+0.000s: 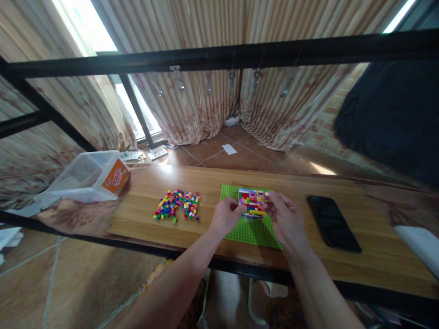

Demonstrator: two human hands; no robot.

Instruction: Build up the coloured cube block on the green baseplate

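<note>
A green studded baseplate lies on the wooden table, with a patch of colourful toy bricks built up on its far part. At the left edge of that patch is my left hand, its thumb and forefinger drawn together against the bricks. My right hand is at the patch's right edge, fingertips pinched close to the upper right corner. Whatever either pinch holds is too small or hidden to make out. Left of the baseplate, a pile of loose toy bricks is spread on the table.
A black smartphone lies right of the baseplate on the wooden table. Beyond the table's left end sits a clear plastic tub with an orange label. A dark metal rail crosses in front of the curtains.
</note>
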